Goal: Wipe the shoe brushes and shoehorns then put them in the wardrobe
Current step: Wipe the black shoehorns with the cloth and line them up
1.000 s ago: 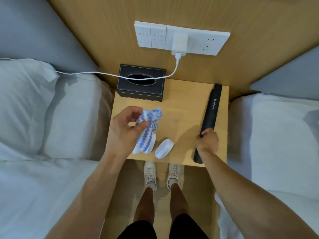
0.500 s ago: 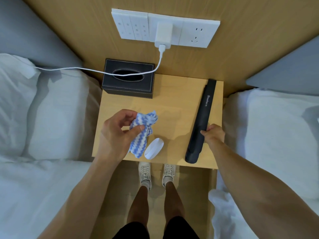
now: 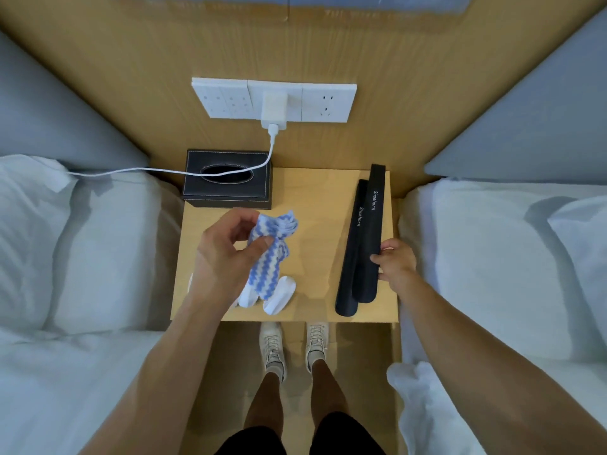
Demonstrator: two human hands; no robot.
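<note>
Two long black shoehorns lie at the right side of the wooden nightstand. My right hand grips the upper shoehorn at its right edge, and it overlaps the lower shoehorn. Over the left half of the nightstand, my left hand pinches a bunched blue-and-white striped cloth that hangs down. Two white oval shoe brushes sit near the front edge, partly hidden by the cloth and my left wrist.
A black tissue box stands at the back left of the nightstand. A white charger sits in the wall socket panel, its cable running left across the box. White beds flank both sides. My feet stand below the front edge.
My right hand has slid up along the shoehorns and shifted the upper one to the right, so two shoehorns now show. The left hand keeps the cloth. The view has tilted up.
</note>
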